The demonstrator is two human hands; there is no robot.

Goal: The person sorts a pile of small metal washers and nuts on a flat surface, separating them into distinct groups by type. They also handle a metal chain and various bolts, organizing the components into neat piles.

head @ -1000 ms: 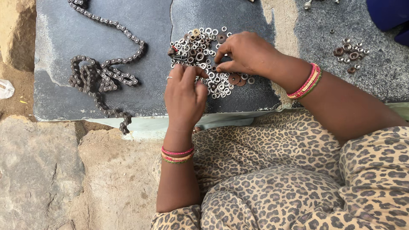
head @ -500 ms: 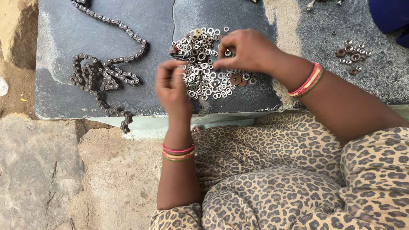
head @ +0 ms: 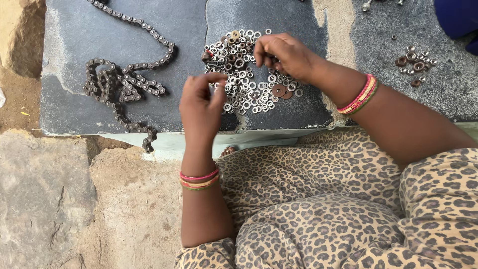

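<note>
Dark stone slab (head: pixel 124 114) on rough sandy stone ground (head: pixel 74 199), in daylight.

The left hand (head: pixel 201 107) was lifted off the pile of washers (head: pixel 246 74) and drawn back toward the slab's near edge, fingers curled together. The right hand (head: pixel 284 52) was shifted slightly over the pile's far side.

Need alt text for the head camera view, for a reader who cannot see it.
Seen from above, a seated person's right hand picks in a pile of small metal washers on a dark stone slab, while the left hand is raised beside it, fingertips pinched. A roller chain lies coiled at left.
</note>
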